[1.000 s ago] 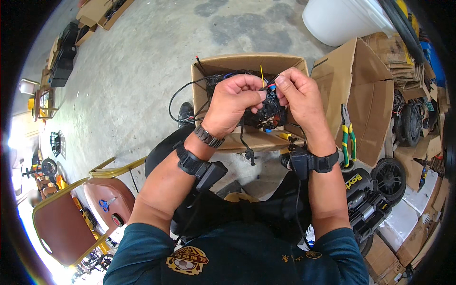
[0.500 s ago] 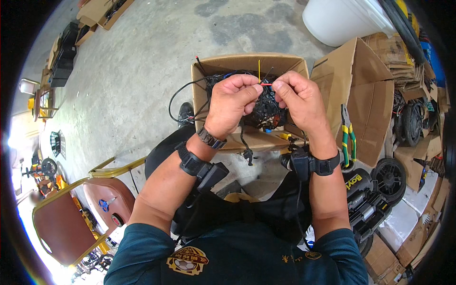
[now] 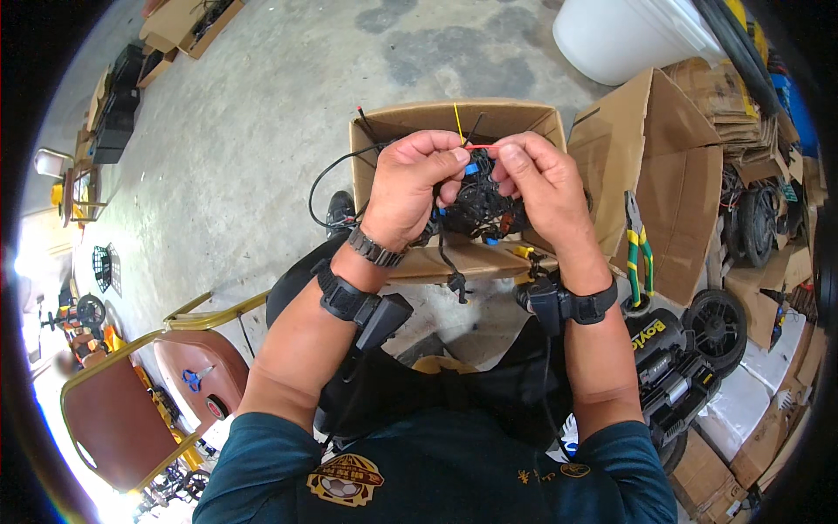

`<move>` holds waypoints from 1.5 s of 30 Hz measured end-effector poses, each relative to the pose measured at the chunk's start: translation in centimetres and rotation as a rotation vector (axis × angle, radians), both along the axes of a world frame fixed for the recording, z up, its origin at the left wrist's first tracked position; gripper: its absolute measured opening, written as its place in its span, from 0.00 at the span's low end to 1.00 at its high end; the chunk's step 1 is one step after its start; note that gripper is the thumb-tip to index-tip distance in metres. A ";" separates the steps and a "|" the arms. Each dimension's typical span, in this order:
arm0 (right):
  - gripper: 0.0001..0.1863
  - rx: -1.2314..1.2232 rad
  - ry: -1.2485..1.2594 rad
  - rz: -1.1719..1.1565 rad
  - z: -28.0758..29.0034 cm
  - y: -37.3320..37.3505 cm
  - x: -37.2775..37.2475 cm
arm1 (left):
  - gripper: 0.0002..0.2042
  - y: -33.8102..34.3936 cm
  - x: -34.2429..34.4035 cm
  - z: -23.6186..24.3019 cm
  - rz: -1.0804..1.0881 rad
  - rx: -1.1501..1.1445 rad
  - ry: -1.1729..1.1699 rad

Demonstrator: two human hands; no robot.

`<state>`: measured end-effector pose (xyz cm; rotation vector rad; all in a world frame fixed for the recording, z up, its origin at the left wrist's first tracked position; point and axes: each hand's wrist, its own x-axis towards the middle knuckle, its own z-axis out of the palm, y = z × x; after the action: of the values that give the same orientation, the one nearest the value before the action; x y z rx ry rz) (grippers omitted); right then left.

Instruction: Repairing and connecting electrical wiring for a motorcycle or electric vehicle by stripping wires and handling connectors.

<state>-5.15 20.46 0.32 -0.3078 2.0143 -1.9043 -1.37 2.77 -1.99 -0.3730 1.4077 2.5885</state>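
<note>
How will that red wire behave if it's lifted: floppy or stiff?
The red wire looks thin, so it is probably light and easy to bend. It runs nearly straight between the left hand and right hand, so it may curl if let go. The similarly thin yellow wire sticks out straight, hinting at slight stiffness.

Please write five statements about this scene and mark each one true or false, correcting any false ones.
1. The left hand and right hand pinch a red wire. True.
2. The scissors lie on the floor. False: they lie on a brown chair cushion.
3. A yellow wire sticks out by the left hand. True.
4. The right hand holds the pliers. False: they are apart from both hands.
5. The bucket is white. True.
</note>
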 end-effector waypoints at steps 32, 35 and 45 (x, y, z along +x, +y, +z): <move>0.11 -0.099 0.006 -0.027 0.1 3.6 4.1 | 0.08 1.3 2.9 0.9 -0.199 -0.214 0.007; 0.09 0.021 0.035 -0.007 0.7 2.3 4.1 | 0.08 1.2 3.1 0.6 -0.256 -0.272 0.019; 0.06 0.197 0.616 0.056 0.9 0.7 3.9 | 0.06 1.0 2.8 0.5 -0.125 -0.254 0.022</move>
<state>-1.21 21.17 1.18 -0.9837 2.5105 -1.6888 1.45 3.74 -1.47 -0.2798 1.7151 2.3281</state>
